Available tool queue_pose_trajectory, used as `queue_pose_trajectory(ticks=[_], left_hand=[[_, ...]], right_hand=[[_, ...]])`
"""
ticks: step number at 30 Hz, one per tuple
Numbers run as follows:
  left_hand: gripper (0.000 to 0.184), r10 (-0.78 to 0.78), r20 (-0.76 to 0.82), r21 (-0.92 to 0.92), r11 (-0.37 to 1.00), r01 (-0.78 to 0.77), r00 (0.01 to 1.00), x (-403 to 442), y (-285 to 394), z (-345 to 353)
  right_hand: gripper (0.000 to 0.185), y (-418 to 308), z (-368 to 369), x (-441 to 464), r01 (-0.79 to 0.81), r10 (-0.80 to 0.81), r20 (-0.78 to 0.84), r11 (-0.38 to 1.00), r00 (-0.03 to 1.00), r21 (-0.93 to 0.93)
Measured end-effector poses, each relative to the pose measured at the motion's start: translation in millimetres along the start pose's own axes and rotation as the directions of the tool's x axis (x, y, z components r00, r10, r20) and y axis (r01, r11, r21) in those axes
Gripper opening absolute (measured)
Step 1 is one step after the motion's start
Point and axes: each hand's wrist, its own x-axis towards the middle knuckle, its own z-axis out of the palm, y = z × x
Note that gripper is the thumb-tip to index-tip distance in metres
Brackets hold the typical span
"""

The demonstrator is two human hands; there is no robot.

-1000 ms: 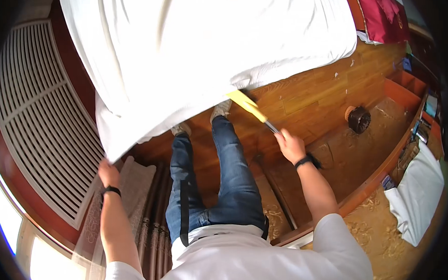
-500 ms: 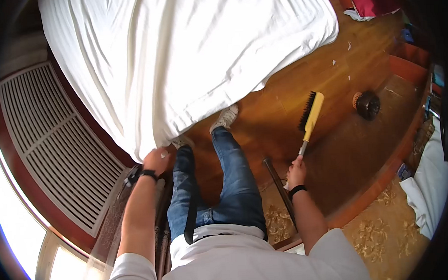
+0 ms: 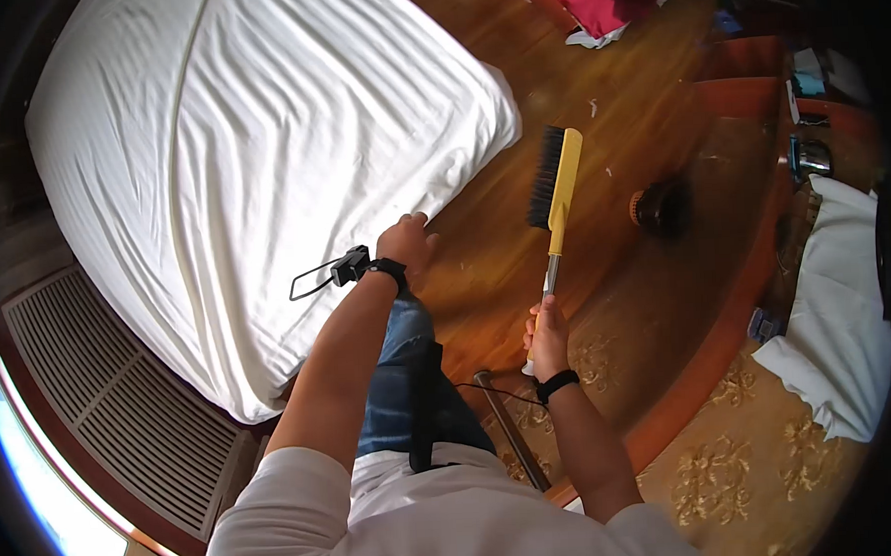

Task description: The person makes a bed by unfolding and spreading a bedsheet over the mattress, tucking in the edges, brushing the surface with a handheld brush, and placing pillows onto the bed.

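Note:
My right hand point(image 3: 548, 338) is closed round the handle of a bed brush point(image 3: 563, 178). The brush has a yellow back, dark bristles facing left and a metal-coloured neck, and it is held up off the floor. A white sheet point(image 3: 291, 156) with many creases covers the mattress on the left. At its near right edge is my left hand point(image 3: 409, 245), thumb apart from the slightly bent fingers; no cloth shows pinched in it. Whether the fingertips touch the sheet is unclear.
A slatted vent panel point(image 3: 122, 391) runs along the left. Wooden floor point(image 3: 499, 246) carries small white scraps. A dark round object point(image 3: 661, 209) lies right, near a curved wooden edge point(image 3: 712, 356). White cloth point(image 3: 824, 301) lies far right; red cloth point(image 3: 607, 3) is at the top.
My left hand has left the sheet's lower corner and moved right and up along its edge. The view has turned; my right hand still holds the bed brush.

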Motion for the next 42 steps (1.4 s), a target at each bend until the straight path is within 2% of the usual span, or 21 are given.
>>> queue_pose_trajectory(ticks=[5,6,8,10,12,14,15,16,18,19,22,24,28,29,30,32,33,34,36,40,42], left_hand=[[0.047,-0.029,0.028,-0.088,0.996,0.032,0.999,112,66,10],[0.047,-0.028,0.032,-0.089,0.996,0.031,0.999,140,80,11],[0.057,-0.219,-0.016,-0.226,0.951,0.210,0.976,192,106,18],[0.075,-0.298,-0.155,-0.339,0.912,0.233,0.942,238,127,22],[0.079,-0.388,-0.135,-0.396,0.865,0.309,0.912,285,142,26],[0.085,-0.583,-0.024,-0.349,0.766,0.540,0.812,314,165,12],[0.069,-0.604,-0.060,-0.226,0.784,0.578,0.795,326,168,13],[0.069,-0.614,-0.062,-0.225,0.776,0.589,0.786,339,161,18],[0.046,-0.495,0.003,-0.136,0.861,0.491,0.869,357,147,32],[0.039,-0.506,-0.043,-0.100,0.860,0.501,0.861,354,168,22],[0.041,-0.427,-0.068,-0.147,0.898,0.414,0.902,340,202,8],[0.042,-0.468,-0.066,-0.194,0.873,0.448,0.881,336,204,2],[0.032,-0.476,-0.155,-0.294,0.859,0.420,0.866,361,254,-5],[0.031,-0.362,-0.193,-0.171,0.928,0.332,0.912,373,256,7],[0.031,-0.384,-0.186,-0.186,0.918,0.351,0.904,381,257,14],[0.033,-0.353,-0.296,0.129,0.906,0.404,0.887,423,244,13],[0.038,-0.412,-0.099,0.299,0.856,0.422,0.906,437,235,10],[0.038,-0.420,-0.098,0.288,0.856,0.430,0.902,444,225,12],[0.045,-0.316,0.172,0.558,0.812,0.171,0.933,444,206,17],[0.031,-0.245,0.235,0.516,0.851,0.093,0.941,399,207,-38],[0.019,-0.275,0.422,0.690,0.715,-0.109,0.864,389,195,-38]], right_hand=[[0.045,-53,-40,72,-0.001,0.001,0.006,1.000,1.000,0.001],[0.044,-68,-49,83,-0.049,0.049,-0.001,0.996,0.999,-0.072],[0.044,-103,-65,122,-0.102,0.106,0.009,0.977,0.994,-0.188],[0.043,-120,-83,145,-0.139,0.147,0.009,0.951,0.989,-0.275],[0.043,-154,-94,182,-0.193,0.205,0.043,0.960,0.978,-0.203],[0.042,-182,-108,209,-0.137,0.161,0.050,0.938,0.986,-0.319],[0.042,-197,-110,222,-0.135,0.162,0.047,0.925,0.986,-0.356],[0.042,-210,-112,236,-0.138,0.170,0.058,0.922,0.984,-0.361],[0.042,-234,-120,263,-0.209,0.244,0.067,0.920,0.967,-0.332],[0.042,-245,-124,277,-0.213,0.255,0.082,0.915,0.963,-0.344],[0.042,-281,-124,332,-0.141,0.219,0.176,0.917,0.960,-0.372],[0.041,-300,-123,375,-0.209,0.332,0.215,0.870,0.919,-0.447],[0.038,-350,-127,434,-0.117,0.336,0.337,0.839,0.879,-0.532],[0.038,-360,-128,444,-0.111,0.339,0.341,0.832,0.877,-0.543],[0.038,-369,-132,449,-0.108,0.346,0.346,0.826,0.872,-0.553],[0.037,-382,-131,467,-0.091,0.338,0.354,0.823,0.872,-0.560],[0.037,-386,-134,474,-0.076,0.340,0.343,0.798,0.876,-0.597],[0.037,-387,-139,479,-0.064,0.350,0.333,0.767,0.875,-0.639],[0.036,-379,-145,497,-0.036,0.349,0.359,0.759,0.865,-0.650],[0.036,-381,-138,498,-0.070,0.355,0.300,0.741,0.886,-0.668],[0.036,-384,-133,498,-0.082,0.402,0.345,0.742,0.848,-0.665]])
